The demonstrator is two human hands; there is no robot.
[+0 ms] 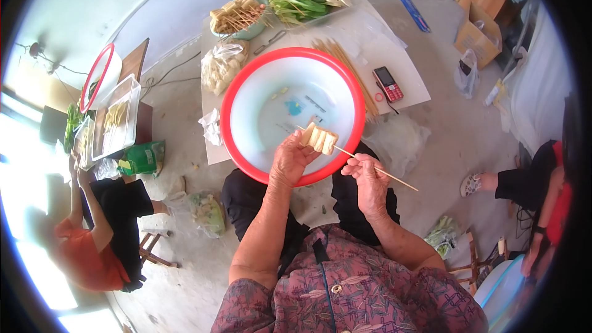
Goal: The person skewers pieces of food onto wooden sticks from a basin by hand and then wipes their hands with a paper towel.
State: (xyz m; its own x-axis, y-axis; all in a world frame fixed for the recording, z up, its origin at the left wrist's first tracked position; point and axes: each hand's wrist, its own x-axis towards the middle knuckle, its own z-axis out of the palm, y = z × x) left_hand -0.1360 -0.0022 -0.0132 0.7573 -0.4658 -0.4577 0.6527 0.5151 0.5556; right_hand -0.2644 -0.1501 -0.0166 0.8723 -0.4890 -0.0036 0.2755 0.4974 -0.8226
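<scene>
Table (370, 55) on grey floor (456, 142) beyond loaded skewer (324, 140)

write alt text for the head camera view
A person's left hand holds folded pale food on a wooden stick held by the right hand, over a red-rimmed basin. A table beyond holds skewers, leafy greens and a phone.

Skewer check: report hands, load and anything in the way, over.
Left hand pinching food. Right hand gripping stick. Food threaded on stick, above basin. Nothing visible blocking.
</scene>
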